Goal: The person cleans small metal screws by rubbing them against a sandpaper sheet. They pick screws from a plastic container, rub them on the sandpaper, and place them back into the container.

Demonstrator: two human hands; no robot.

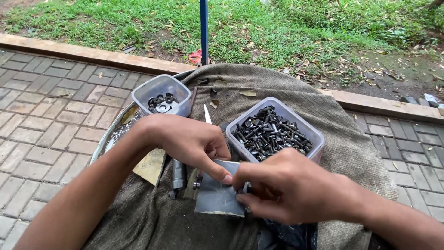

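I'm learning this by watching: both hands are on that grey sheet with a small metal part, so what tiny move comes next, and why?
Probably draw the small bolt across the grey abrasive sheet: the right hand pinches it at the sheet's edge, while the left hand presses the sheet flat.

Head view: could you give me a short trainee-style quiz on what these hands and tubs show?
1. True or false: the bolt tub is larger than the washer tub.
2. What lies between the left hand and the right hand? A) grey sheet B) hammer C) cup
3. What covers the table under the tubs?

Key: 1 true. 2 A, the grey sheet. 3 a brown cloth.
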